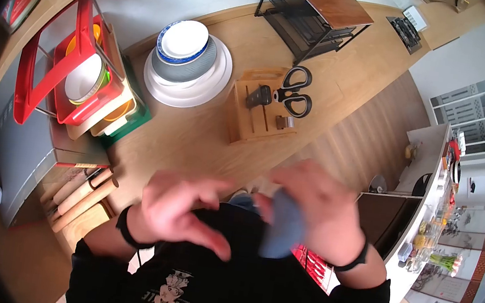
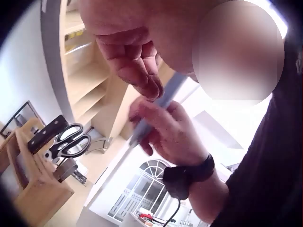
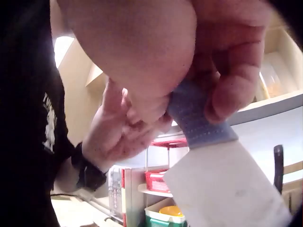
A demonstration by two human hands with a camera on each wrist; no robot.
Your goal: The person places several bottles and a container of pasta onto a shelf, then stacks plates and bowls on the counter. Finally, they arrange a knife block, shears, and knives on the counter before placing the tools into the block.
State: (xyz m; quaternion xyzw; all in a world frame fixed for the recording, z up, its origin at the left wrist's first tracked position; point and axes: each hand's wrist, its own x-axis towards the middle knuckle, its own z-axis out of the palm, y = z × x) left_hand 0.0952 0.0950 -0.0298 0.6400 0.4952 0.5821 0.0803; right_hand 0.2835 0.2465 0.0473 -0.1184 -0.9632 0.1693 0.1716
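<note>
In the head view my right hand (image 1: 325, 210), blurred, holds a flat blue-grey thing (image 1: 285, 226) in front of my black shirt. The right wrist view shows its dotted blue end (image 3: 201, 120) pinched between thumb and fingers, with a wide, flat white part below, like a scraper or blade; its exact kind I cannot tell. My left hand (image 1: 177, 207) is beside it, thumb spread from the fingers and nothing in its grasp. From the left wrist, the thing (image 2: 158, 111) looks narrow and slanted, close by the left fingertips (image 2: 150, 90).
On the wooden counter stands a knife block (image 1: 253, 113) with black-handled scissors (image 1: 295, 91). Behind are stacked plates (image 1: 182, 51) and a black rack (image 1: 308, 22) with a wooden top. At left, a red holder (image 1: 49, 80) carries bowls; rolling pins (image 1: 83, 198) lie below.
</note>
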